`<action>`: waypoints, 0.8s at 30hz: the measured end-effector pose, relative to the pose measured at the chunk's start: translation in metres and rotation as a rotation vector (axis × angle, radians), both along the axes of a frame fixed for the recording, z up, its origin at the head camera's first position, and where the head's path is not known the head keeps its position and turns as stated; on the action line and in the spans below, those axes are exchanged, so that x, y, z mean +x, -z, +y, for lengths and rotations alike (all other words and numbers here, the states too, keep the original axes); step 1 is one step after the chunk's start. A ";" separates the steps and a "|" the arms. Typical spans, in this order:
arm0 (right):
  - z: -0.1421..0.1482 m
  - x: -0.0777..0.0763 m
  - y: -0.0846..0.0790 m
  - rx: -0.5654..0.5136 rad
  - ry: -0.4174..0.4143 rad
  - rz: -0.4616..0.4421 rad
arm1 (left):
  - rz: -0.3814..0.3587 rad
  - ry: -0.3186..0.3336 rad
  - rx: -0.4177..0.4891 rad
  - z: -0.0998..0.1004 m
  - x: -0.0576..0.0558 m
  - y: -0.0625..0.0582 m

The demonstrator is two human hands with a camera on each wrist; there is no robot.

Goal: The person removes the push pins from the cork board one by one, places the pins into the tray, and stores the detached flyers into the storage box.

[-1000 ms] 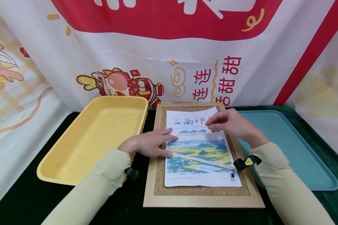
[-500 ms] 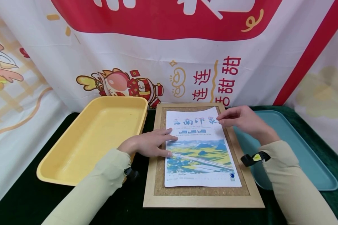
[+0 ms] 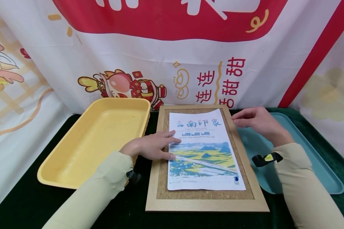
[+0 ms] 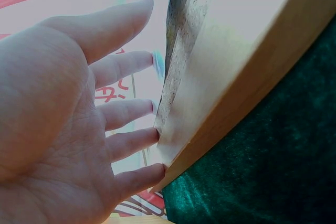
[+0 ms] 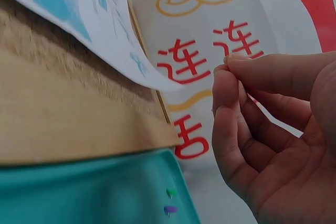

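A printed sheet (image 3: 199,130) with a landscape picture lies on a wood-framed cork board (image 3: 163,187). One blue push pin (image 3: 236,178) sits in its lower right corner. Spread fingers of my left hand (image 3: 153,145) rest on the sheet's left edge. My right hand (image 3: 261,122) hovers between the board's right frame and the blue-green tray (image 3: 304,168), thumb and forefinger close together, nothing visible between them. In the right wrist view the sheet's upper right corner curls up off the cork, and a green push pin (image 5: 170,193) and a purple push pin (image 5: 170,210) lie in the tray.
A deep yellow tray (image 3: 83,149) stands left of the board, under my left forearm. Dark green cloth (image 3: 126,210) covers the table. A printed white curtain (image 3: 261,73) hangs right behind the board and trays.
My right hand has moved right, from over the sheet's upper right part, past the frame to the near side of the blue-green tray. The left hand has stayed put.
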State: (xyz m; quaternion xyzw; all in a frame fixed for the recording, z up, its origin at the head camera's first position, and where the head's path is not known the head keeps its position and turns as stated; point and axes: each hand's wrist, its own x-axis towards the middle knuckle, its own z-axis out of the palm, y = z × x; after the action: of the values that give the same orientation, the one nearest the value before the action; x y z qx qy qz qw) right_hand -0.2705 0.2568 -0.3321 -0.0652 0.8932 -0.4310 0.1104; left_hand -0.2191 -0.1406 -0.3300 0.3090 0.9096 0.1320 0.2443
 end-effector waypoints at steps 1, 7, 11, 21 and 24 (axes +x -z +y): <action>0.002 -0.001 0.001 0.000 0.006 -0.003 | 0.000 0.000 0.000 0.000 0.000 0.000; 0.013 -0.004 0.006 0.003 0.052 -0.038 | 0.001 0.000 -0.002 0.000 0.000 0.000; 0.019 -0.005 0.009 0.001 0.073 -0.063 | 0.000 -0.002 -0.002 0.001 0.000 0.000; 0.032 -0.009 0.019 0.017 0.090 -0.052 | -0.003 0.004 -0.005 0.001 -0.001 0.000; 0.036 -0.010 0.022 0.021 0.093 -0.053 | -0.003 0.003 -0.008 0.001 -0.001 0.000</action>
State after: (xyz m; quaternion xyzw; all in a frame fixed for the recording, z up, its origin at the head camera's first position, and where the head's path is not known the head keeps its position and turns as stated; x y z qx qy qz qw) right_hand -0.2801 0.2931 -0.3541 -0.0109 0.8965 -0.4279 0.1144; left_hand -0.2199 -0.1398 -0.3301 0.3092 0.9092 0.1286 0.2472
